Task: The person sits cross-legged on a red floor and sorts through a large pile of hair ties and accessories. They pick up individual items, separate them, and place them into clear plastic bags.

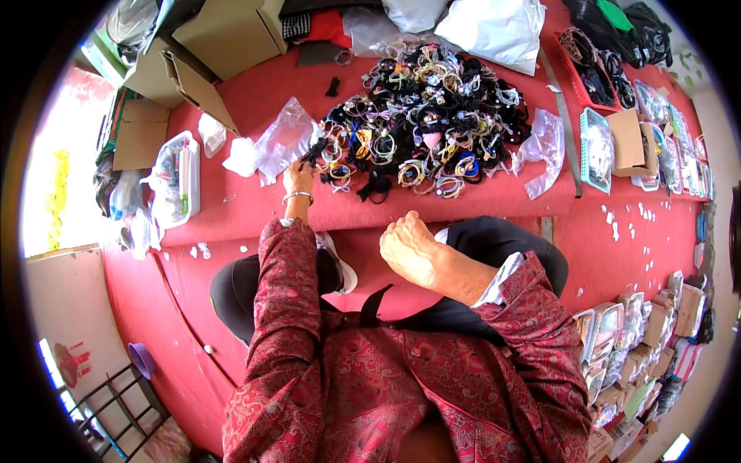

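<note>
A large heap of hair ties (pixel 432 116), mostly black with pale, yellow and blue ones and small charms, lies on the red-covered platform in front of me. My left hand (pixel 299 179), a bracelet at its wrist, is at the heap's near left edge. Its fingers are closed on some black hair ties (pixel 315 152) beside a clear plastic bag (pixel 287 140). Nearer to my body, my right hand (pixel 411 248) is held above my lap with the fingers curled in. Whatever it may hold is hidden from view.
A white tray of packets (pixel 193 177) and open cardboard boxes (pixel 224 38) stand at the left. White bags (pixel 494 31) lie behind the heap. On the right are a red basket (pixel 583 73), a blue basket (pixel 596 123) and stacked packages (pixel 641 339). Another clear bag (pixel 543 147) touches the heap.
</note>
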`<state>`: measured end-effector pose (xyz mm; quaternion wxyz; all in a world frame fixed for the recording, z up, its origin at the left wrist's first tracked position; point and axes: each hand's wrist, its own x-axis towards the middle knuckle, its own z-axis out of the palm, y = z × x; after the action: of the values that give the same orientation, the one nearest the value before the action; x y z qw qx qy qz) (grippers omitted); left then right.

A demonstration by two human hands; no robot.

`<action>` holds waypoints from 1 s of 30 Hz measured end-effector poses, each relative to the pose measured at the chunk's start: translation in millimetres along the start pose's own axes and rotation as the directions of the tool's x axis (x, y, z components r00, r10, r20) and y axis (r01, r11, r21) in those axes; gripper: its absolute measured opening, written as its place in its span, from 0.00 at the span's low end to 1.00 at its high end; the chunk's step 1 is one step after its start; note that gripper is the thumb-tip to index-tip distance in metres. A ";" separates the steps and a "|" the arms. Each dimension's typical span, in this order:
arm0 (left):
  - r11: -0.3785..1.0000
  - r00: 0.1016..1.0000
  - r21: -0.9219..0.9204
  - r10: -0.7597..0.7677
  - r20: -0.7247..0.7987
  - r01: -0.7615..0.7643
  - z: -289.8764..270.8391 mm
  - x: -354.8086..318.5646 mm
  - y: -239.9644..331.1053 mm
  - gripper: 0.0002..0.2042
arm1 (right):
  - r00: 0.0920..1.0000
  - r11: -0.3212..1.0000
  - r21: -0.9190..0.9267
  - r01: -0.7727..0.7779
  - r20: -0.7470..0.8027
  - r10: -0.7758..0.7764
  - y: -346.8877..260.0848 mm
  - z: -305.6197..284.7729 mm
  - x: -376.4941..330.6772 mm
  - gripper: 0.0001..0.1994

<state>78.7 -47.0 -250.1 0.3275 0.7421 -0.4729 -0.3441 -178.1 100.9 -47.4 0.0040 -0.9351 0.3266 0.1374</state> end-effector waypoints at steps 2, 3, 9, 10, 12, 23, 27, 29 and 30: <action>0.970 0.995 -0.222 -0.088 0.038 0.094 1.7 3.0 -12.1 0.06 | 0.999 0.999 -0.033 0.003 -0.046 -0.004 0.0 0.9 0.1 0.05; 0.850 0.977 -0.482 -0.178 0.116 0.212 -0.1 -4.2 -7.8 0.05 | 0.998 0.999 -0.047 0.003 -0.060 -0.006 -0.4 1.1 0.1 0.05; 0.360 0.900 -0.834 -0.039 0.434 0.418 7.5 -8.1 -2.3 0.10 | 0.960 0.984 -0.170 -0.048 -0.280 -0.001 -0.5 4.0 -12.2 0.05; 0.356 0.889 -0.832 0.004 0.457 0.426 6.1 -7.9 -0.5 0.10 | 0.970 0.987 -0.153 -0.040 -0.241 0.002 -1.1 3.6 -11.2 0.05; 0.303 0.881 -0.844 0.029 0.471 0.442 4.2 -8.3 1.9 0.09 | 0.986 0.993 -0.116 -0.029 -0.164 0.009 -2.5 0.4 -8.7 0.06; 0.986 0.996 -0.164 -0.017 0.090 0.032 -2.3 -9.8 5.2 0.12 | 0.999 0.997 -0.072 -0.006 -0.049 0.003 0.1 0.7 -2.9 0.05; 0.896 0.947 0.429 0.231 -0.225 -0.116 -5.8 -10.3 -31.9 0.09 | 0.995 0.998 -0.062 0.002 -0.103 -0.009 0.1 -5.4 -4.9 0.05; 0.887 0.946 0.450 0.231 -0.228 -0.108 -1.2 -15.5 -35.9 0.10 | 0.993 0.996 -0.091 -0.006 -0.117 -0.005 1.2 -4.6 -7.6 0.05; 0.880 0.945 0.464 0.228 -0.236 -0.096 -2.1 -19.1 -40.4 0.10 | 0.992 0.995 -0.104 -0.002 -0.128 -0.011 1.2 -3.7 -7.9 0.05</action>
<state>93.6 -15.3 -277.8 0.2404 0.7962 -0.5483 -0.0877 -183.8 104.4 -41.6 -0.0654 -0.9417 0.3166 0.0935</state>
